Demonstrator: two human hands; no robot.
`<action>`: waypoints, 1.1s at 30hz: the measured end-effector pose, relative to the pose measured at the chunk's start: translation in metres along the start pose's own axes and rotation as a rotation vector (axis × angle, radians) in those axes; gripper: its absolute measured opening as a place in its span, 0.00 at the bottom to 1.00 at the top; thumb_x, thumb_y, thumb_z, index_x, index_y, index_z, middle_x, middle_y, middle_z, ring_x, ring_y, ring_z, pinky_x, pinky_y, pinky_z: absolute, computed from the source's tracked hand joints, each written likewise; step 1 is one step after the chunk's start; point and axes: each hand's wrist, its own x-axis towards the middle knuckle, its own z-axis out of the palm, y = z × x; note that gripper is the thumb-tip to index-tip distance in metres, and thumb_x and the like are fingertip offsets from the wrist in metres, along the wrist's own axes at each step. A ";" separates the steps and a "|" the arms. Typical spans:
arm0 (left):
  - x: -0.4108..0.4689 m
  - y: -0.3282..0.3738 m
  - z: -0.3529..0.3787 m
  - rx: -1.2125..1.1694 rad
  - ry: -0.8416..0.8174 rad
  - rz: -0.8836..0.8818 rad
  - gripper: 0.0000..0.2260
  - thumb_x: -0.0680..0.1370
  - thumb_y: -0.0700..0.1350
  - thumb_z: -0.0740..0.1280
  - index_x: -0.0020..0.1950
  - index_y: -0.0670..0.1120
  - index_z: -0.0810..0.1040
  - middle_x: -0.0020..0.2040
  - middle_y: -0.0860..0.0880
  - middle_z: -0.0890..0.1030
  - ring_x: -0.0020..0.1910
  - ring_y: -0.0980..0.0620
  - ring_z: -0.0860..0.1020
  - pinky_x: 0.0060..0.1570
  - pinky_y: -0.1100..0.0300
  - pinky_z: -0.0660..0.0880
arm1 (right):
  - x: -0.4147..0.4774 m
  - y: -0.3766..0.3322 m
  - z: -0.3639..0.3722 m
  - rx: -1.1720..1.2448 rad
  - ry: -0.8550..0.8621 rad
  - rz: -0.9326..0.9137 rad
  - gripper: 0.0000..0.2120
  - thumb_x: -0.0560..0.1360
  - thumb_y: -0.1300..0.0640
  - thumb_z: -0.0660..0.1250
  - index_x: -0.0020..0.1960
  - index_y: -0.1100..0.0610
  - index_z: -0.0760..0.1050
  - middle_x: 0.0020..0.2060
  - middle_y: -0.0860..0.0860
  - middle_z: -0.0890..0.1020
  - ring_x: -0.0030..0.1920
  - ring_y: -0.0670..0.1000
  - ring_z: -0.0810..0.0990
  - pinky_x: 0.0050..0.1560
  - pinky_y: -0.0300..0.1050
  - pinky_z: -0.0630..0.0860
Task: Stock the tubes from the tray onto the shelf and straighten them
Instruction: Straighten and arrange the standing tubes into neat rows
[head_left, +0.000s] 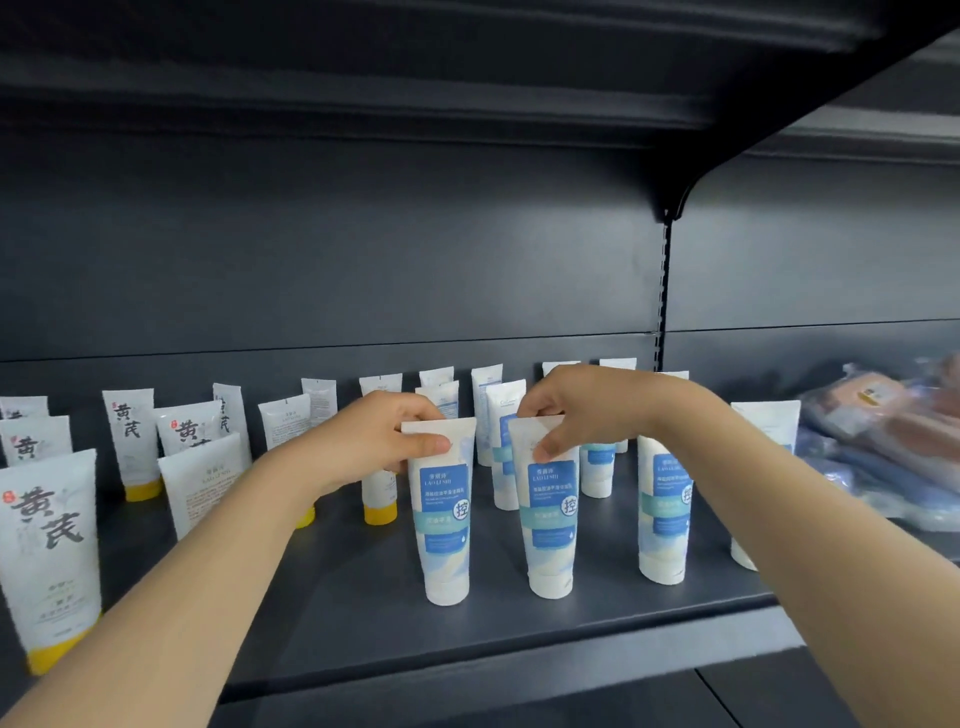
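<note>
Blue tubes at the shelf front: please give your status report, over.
Left hand pinches top of left blue tube. Right hand pinches top of middle blue tube. Both upright on shelf. Third blue tube beside, not touching.

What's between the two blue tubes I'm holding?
Head view: only bare shelf between left tube and right tube; another tube stands behind.

Ten white tubes with black lettering (49, 545) stand toward the left end of the shelf (337, 597). About twelve white-and-blue tubes (664, 514) stand at its middle. Several at the back are partly hidden, so that count is loose. Two hands are in view, the left hand (374, 441) and the right hand (576, 410). The wrapped packets (883, 441) at the right end are too blurred to count.
</note>
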 end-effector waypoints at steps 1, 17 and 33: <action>0.000 0.001 0.000 -0.009 -0.007 -0.005 0.03 0.76 0.43 0.68 0.49 0.47 0.78 0.49 0.50 0.81 0.47 0.54 0.80 0.43 0.61 0.79 | 0.000 -0.001 0.000 0.001 0.002 -0.002 0.11 0.72 0.53 0.70 0.52 0.58 0.78 0.50 0.57 0.79 0.52 0.57 0.78 0.55 0.52 0.74; -0.009 0.008 -0.004 0.035 -0.037 -0.006 0.05 0.76 0.43 0.68 0.51 0.44 0.79 0.49 0.51 0.81 0.47 0.56 0.80 0.40 0.64 0.79 | -0.002 0.000 -0.002 0.006 -0.025 0.034 0.13 0.72 0.51 0.71 0.53 0.57 0.78 0.51 0.54 0.81 0.55 0.56 0.78 0.59 0.54 0.75; -0.026 0.023 0.004 0.171 0.009 -0.060 0.05 0.78 0.42 0.65 0.47 0.52 0.76 0.49 0.55 0.80 0.49 0.56 0.79 0.46 0.64 0.78 | -0.011 0.001 -0.002 -0.036 -0.050 -0.026 0.17 0.76 0.51 0.67 0.63 0.53 0.72 0.50 0.47 0.70 0.46 0.49 0.72 0.47 0.42 0.69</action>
